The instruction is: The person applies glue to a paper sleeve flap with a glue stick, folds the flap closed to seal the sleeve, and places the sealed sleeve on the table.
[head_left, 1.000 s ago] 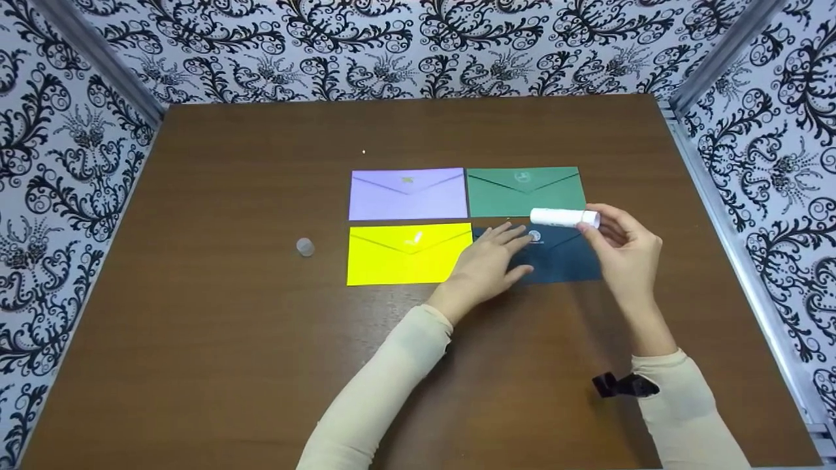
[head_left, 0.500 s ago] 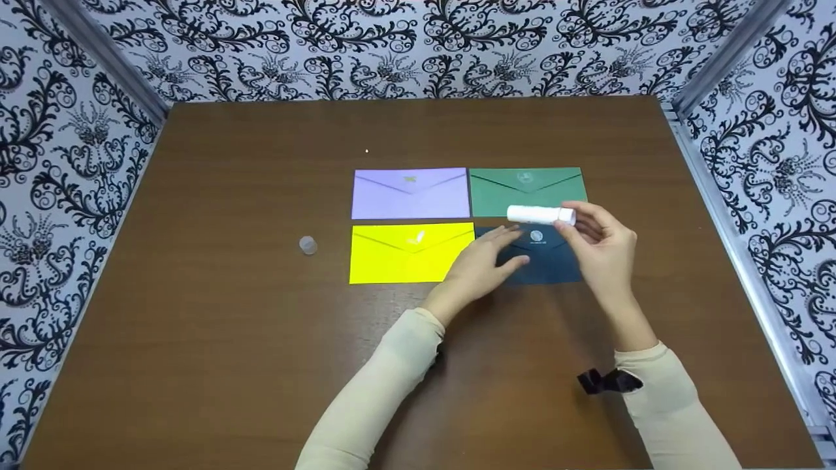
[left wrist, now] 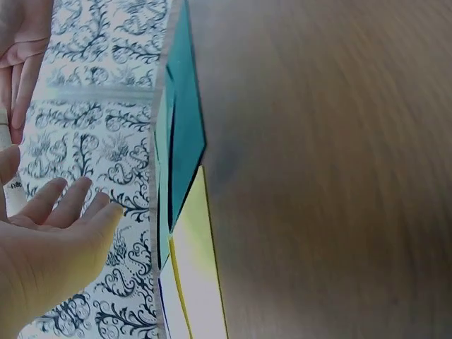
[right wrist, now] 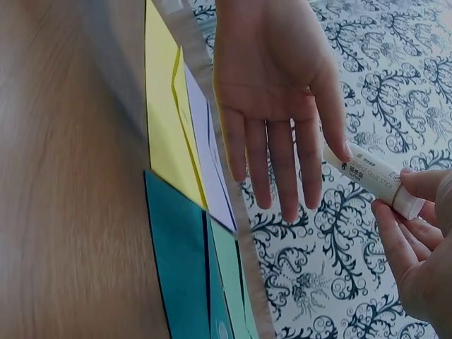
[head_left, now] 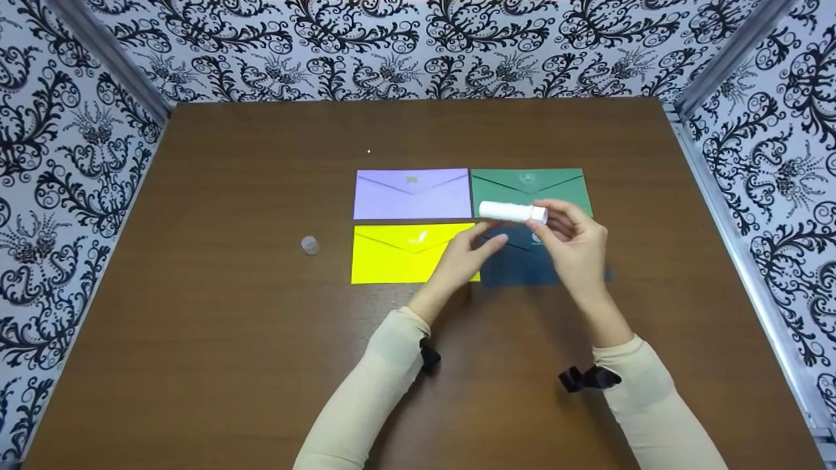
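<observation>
Between the thumb and fingers of my right hand [head_left: 578,251], a white glue stick [head_left: 506,211] is held nearly level above the envelopes. My left hand [head_left: 460,256] hovers over the seam of the yellow envelope [head_left: 392,261] and the dark blue envelope [head_left: 516,267]. In the right wrist view the left hand's fingers [right wrist: 284,166] are straight, its thumb near or touching the glue stick's [right wrist: 374,176] far end; contact is unclear. Behind lie a purple envelope [head_left: 411,199] and a green envelope [head_left: 490,186], flaps folded down.
A small whitish round cap [head_left: 309,245] sits on the brown table [head_left: 228,326], left of the yellow envelope. A tiny white speck [head_left: 368,151] lies behind the purple envelope. Black-and-white patterned panels [head_left: 379,52] border the table's back and sides.
My right hand has carried the glue stick leftward, toward the left hand. The left hand has drawn back left from the dark blue envelope. The envelopes and cap stay put.
</observation>
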`<move>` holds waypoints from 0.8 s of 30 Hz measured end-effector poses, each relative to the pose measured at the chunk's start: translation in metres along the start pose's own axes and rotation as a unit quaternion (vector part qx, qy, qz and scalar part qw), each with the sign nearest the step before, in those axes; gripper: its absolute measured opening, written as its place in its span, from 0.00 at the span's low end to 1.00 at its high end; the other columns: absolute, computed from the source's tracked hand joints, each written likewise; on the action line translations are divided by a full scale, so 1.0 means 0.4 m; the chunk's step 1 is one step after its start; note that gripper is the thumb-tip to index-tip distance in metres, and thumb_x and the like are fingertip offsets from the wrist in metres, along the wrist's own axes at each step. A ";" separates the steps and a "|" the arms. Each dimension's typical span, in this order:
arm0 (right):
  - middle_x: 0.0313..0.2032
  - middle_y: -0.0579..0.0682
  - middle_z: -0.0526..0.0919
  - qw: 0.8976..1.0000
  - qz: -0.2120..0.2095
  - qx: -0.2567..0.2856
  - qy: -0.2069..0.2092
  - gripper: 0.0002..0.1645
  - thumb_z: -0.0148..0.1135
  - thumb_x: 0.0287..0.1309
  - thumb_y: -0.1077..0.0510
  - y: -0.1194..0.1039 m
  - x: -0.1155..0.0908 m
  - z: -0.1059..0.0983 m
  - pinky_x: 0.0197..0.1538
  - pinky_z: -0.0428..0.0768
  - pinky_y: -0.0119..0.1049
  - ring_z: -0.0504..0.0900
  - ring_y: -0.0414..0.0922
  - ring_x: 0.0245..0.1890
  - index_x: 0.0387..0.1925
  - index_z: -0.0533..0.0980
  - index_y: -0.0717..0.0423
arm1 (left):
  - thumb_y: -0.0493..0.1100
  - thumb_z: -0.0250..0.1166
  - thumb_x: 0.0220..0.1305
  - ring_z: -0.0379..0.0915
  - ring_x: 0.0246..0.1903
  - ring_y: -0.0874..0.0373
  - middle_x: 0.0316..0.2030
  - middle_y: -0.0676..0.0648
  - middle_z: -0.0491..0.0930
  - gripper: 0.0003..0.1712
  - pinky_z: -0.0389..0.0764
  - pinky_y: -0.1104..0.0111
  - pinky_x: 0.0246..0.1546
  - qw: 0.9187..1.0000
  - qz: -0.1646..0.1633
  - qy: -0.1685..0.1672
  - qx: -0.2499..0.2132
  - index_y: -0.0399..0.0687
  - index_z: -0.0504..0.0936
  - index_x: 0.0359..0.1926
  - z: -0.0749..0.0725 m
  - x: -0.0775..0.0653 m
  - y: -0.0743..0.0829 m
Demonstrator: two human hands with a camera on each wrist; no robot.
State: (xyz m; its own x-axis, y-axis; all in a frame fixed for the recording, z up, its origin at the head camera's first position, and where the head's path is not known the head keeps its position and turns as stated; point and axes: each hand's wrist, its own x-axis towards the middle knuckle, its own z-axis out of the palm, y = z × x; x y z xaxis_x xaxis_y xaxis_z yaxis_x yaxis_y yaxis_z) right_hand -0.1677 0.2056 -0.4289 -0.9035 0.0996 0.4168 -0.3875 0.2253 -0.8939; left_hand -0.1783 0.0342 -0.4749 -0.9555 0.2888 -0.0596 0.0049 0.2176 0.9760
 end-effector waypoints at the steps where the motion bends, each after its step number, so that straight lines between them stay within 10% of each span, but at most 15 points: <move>1: 0.39 0.64 0.84 1.000 -0.001 0.005 -0.002 0.16 0.69 0.48 0.68 -0.009 0.000 0.006 0.39 0.83 0.28 0.85 0.40 0.38 0.42 0.80 0.66 | 0.54 0.58 0.65 0.65 0.63 0.59 0.62 0.54 0.71 0.29 0.69 0.63 0.62 1.000 -0.003 0.001 -0.022 0.54 0.70 0.65 -0.005 0.001 0.000; 7: 0.39 0.68 0.83 0.999 -0.013 0.028 -0.017 0.14 0.66 0.49 0.71 -0.068 -0.002 0.037 0.41 0.82 0.28 0.85 0.43 0.39 0.41 0.78 0.72 | 0.48 0.60 0.65 0.64 0.63 0.56 0.64 0.48 0.69 0.31 0.67 0.62 0.64 0.976 -0.054 0.012 -0.210 0.46 0.67 0.66 -0.033 0.003 0.012; 15: 0.42 0.66 0.83 0.999 0.000 0.027 -0.029 0.17 0.67 0.49 0.70 -0.092 -0.002 0.069 0.44 0.82 0.32 0.85 0.46 0.41 0.43 0.77 0.73 | 0.31 0.53 0.67 0.70 0.56 0.55 0.62 0.40 0.68 0.28 0.60 0.57 0.67 0.869 -0.046 0.016 -0.492 0.38 0.62 0.67 -0.070 -0.002 0.018; 24: 0.42 0.67 0.82 0.997 0.010 0.067 -0.041 0.17 0.66 0.50 0.71 -0.093 -0.007 0.104 0.45 0.82 0.35 0.85 0.48 0.42 0.43 0.75 0.75 | 0.29 0.45 0.70 0.67 0.61 0.53 0.69 0.41 0.59 0.30 0.62 0.63 0.67 0.793 -0.034 -0.001 -0.608 0.43 0.56 0.71 -0.098 -0.022 0.006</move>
State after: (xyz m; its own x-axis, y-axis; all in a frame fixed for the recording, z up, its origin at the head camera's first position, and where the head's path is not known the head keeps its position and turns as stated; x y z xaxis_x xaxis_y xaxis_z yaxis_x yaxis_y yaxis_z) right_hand -0.1584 0.1567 -0.4037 -0.9213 0.0212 0.3884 -0.3850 0.0926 -0.9183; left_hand -0.1813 -0.0044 -0.4639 -0.9414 0.3155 -0.1195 -0.3347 -0.8280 0.4499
